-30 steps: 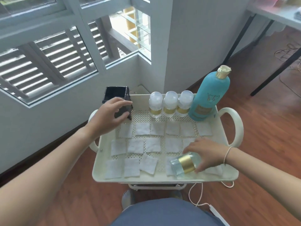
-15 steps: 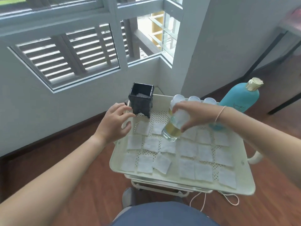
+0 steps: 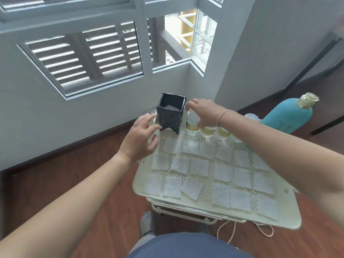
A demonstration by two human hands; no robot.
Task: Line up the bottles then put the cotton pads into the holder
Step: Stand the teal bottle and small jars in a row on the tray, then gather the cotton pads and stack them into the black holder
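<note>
The right hand (image 3: pixel 202 113) grips a small clear bottle (image 3: pixel 192 123), standing it beside the black holder (image 3: pixel 170 113). The left hand (image 3: pixel 140 141) hovers open, holding nothing. Next, I think, release it in line, then gather the cotton pads (image 3: pixel 220 169).

Louvred window (image 3: pixel 80 58) behind cream perforated cart tray (image 3: pixel 290 218); wood floor (image 3: pixel 74 164); pink cord (image 3: pixel 230 233) under cart.

Bare forearms, thin pink wristband (image 3: pixel 221 116); blue-grey trousers (image 3: pixel 188 246)
</note>
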